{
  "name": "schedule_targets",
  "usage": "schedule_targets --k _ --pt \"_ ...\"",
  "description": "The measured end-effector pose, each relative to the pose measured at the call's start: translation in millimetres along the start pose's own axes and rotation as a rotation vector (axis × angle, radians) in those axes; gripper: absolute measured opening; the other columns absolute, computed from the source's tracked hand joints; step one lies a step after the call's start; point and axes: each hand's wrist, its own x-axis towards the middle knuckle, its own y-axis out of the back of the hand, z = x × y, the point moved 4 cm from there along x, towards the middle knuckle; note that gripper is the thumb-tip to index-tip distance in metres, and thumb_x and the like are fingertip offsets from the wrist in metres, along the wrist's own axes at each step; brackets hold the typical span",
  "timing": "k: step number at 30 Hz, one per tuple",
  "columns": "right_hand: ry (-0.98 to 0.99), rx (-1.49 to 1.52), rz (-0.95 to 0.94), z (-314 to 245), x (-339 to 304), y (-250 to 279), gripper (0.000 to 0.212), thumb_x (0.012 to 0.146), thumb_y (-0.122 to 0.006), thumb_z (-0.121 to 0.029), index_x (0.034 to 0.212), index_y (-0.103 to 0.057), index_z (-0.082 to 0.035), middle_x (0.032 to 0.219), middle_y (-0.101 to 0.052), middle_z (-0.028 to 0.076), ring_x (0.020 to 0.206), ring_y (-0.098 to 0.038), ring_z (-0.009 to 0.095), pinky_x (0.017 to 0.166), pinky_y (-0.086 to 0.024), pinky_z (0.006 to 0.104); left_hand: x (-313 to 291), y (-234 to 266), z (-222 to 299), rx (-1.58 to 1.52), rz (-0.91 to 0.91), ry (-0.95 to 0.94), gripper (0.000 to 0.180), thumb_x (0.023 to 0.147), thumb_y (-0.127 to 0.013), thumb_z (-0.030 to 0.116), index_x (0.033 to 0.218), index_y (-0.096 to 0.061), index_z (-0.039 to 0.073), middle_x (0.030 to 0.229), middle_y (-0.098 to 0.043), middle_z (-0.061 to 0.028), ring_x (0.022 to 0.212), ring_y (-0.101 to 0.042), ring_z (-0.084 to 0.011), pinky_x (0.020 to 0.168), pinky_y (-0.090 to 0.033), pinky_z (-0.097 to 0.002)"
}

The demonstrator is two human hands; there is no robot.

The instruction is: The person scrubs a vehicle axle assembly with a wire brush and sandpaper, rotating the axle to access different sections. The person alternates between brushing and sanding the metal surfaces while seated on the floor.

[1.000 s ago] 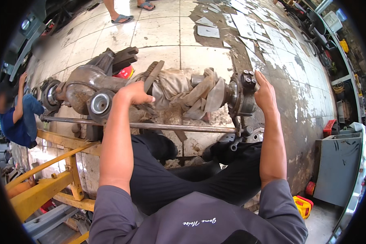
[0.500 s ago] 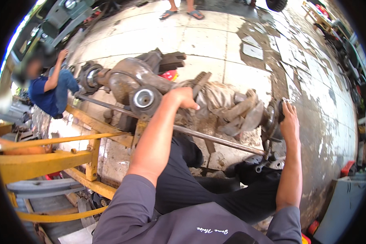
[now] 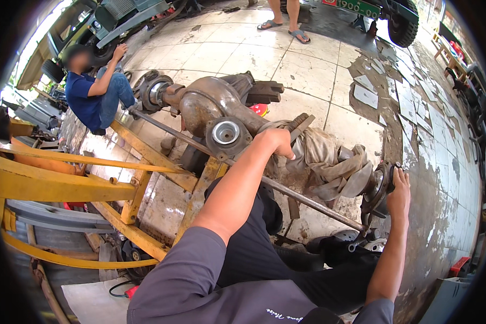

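Note:
A large, greasy vehicle axle housing (image 3: 200,108) lies across the floor before me, with a round bulge left of centre. My left hand (image 3: 277,141) is closed over its tube, next to a dirty beige cloth (image 3: 321,154) draped round it; its thumb shows, the other fingers are mostly hidden. At the right end, my right hand (image 3: 398,191) grips the outer side of the wheel hub (image 3: 379,186), fingertips on its rim. A long metal rod (image 3: 308,202) runs along the near side. A round flange with a bright ring (image 3: 225,133) faces up left of my left forearm.
Yellow metal frame beams (image 3: 65,181) stand at the left. Beyond them a person in blue (image 3: 86,100) crouches near the axle's far end. Another person's sandalled feet (image 3: 283,27) are at the back. Broken tiles (image 3: 365,96) lie at the right, and a vehicle wheel (image 3: 403,29) stands behind.
The whole view has shifted, so the axle and both my hands appear further right and lower. Both hands keep their places on the axle. The crouching person's raised hand remains up.

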Motion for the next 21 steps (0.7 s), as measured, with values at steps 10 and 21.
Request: schedule_targets --k 10,21 --pt "0.068 -0.023 -0.053 -3.2 6.5 -1.4 0.062 0.078 -0.045 0.013 0.138 -0.05 0.0 0.144 -0.049 0.019 0.138 -0.037 0.039 0.114 -0.03 0.0451 0.6 -1.6 -5.5 0.011 0.023 -0.016 0.062 0.073 -0.082 0.038 0.11 -0.063 -0.008 0.109 -0.069 -0.0209 0.099 -0.067 -0.0314 0.083 -0.053 -0.0401" --pt "0.125 -0.077 -0.054 -7.1 1.7 2.8 0.066 0.074 -0.044 0.014 0.137 -0.05 0.0 0.144 -0.048 0.02 0.14 -0.035 0.04 0.115 -0.031 0.0437 3.3 0.2 -9.2 0.076 0.015 -0.027 0.059 0.073 -0.082 0.039 0.113 -0.068 -0.001 0.115 -0.069 -0.0164 0.104 -0.067 -0.0313 0.089 -0.053 -0.0409"
